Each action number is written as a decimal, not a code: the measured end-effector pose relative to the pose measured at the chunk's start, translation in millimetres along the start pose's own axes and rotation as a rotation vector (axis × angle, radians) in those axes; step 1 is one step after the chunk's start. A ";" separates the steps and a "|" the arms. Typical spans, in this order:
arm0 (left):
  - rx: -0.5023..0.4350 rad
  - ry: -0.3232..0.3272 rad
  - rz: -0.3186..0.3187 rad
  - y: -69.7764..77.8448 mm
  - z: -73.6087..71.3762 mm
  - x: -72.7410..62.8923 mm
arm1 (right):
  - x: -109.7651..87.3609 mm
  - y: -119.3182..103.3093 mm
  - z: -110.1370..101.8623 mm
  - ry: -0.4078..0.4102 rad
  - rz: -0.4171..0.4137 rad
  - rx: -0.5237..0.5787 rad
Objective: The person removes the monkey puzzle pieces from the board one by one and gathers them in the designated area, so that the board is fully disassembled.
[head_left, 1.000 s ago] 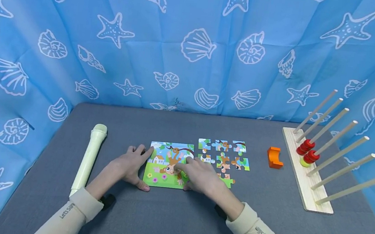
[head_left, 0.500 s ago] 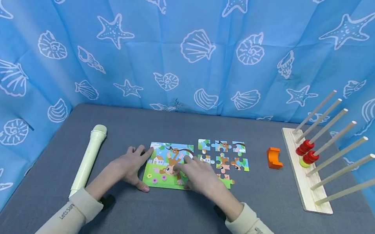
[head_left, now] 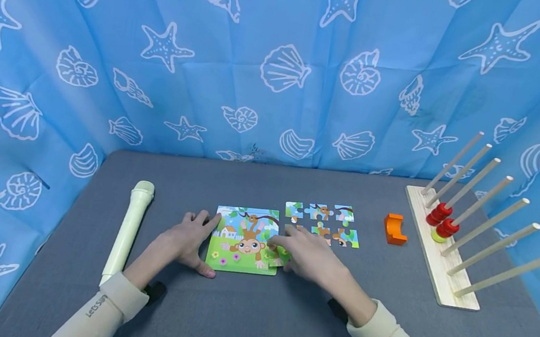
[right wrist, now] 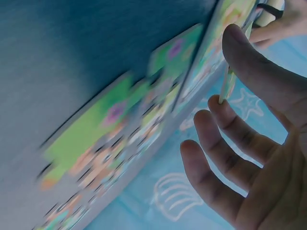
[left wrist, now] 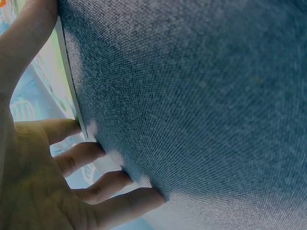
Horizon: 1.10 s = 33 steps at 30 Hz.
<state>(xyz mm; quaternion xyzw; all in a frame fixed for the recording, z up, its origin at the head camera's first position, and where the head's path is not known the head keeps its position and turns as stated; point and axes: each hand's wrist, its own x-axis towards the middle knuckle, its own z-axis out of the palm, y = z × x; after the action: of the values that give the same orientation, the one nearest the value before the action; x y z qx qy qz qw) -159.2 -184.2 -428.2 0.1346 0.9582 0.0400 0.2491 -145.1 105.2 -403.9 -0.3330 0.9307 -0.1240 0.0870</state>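
A square puzzle board [head_left: 234,243] with a monkey picture lies flat in the middle of the table. My left hand [head_left: 191,240] is spread at its left side, the thumb by the lower left corner; in the left wrist view the fingers [left wrist: 79,155] rest around the board's edge. My right hand [head_left: 312,256] pinches a green jigsaw piece [head_left: 280,257] over the board's lower right side. The right wrist view shows this piece [right wrist: 228,86] nearly edge-on between thumb and fingertip. Loose jigsaw pieces [head_left: 343,236] lie right of the board, some hidden behind my right hand.
A pale green microphone-shaped tube [head_left: 127,229] lies on the left. To the right are an orange notched block [head_left: 395,229] and a wooden stand [head_left: 435,253] with several upright pegs and red rings [head_left: 440,212]. A blue curtain [head_left: 278,107] hangs behind the table.
My right hand has moved right with the green jigsaw piece, lifting and tilting it off the board's lower right corner. The monkey's face is uncovered. My left hand has stayed put.
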 end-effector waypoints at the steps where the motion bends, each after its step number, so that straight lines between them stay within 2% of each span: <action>1: -0.001 0.000 0.002 -0.1 0.0 0.2 | -3.4 3.8 -0.8 -0.005 0.006 0.002; 18: -0.005 0.007 -0.007 -0.7 0.9 -1.8 | -59.7 69.3 -15.5 -0.093 0.195 -0.055; 24: -0.008 0.002 -0.003 -0.6 0.1 -1.4 | -67.7 82.4 -17.4 -0.117 0.241 -0.059; 33: -0.012 -0.003 -0.009 0.2 1.5 0.3 | -70.3 88.9 -17.5 -0.156 0.290 -0.046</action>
<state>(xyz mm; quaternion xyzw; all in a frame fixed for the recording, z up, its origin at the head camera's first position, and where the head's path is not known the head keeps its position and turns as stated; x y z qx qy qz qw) -158.7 -184.0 -429.6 0.1289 0.9582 0.0442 0.2514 -148.9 219.7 -407.4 -0.2057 0.9620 -0.0624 0.1683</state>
